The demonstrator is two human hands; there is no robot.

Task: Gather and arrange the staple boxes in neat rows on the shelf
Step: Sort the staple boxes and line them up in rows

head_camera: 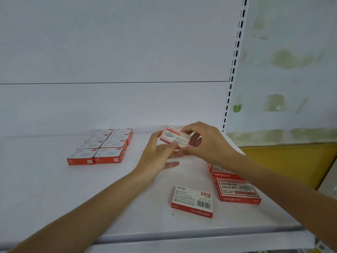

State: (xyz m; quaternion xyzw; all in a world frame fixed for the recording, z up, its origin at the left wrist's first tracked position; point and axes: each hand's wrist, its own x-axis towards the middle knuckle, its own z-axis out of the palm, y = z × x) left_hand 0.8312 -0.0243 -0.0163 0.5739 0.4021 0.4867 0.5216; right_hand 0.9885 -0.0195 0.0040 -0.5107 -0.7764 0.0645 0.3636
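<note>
Our left forearm [82,216] comes in from the bottom left corner, low over the white shelf [45,194]. Furthest left, toward the back panel [109,52], we see a block [102,148] of eight red-and-white staple boxes lying flat, two columns by four rows, sides touching. To its right our left hand [156,156] is raised above the shelf. Its thumb lies on top of a box [175,136] and its fingers curl beneath, so it pinches the near left end. That box hangs in the air between both hands, tilted, printed face up. Just behind it a rear box [176,126] shows only its top edge at the back of the shelf. Our right hand [206,141] grips the held box's far right end, fingers curled over the top. Nearer us, below the hands, a loose box [192,201] lies flat and askew, barcode face up. Right of it a pile [237,190] of boxes sits at the shelf's right edge, partly hidden by our right forearm [273,179]; we cannot count them. Beyond stand a slotted upright [235,57] and a stained wall [291,52].
</note>
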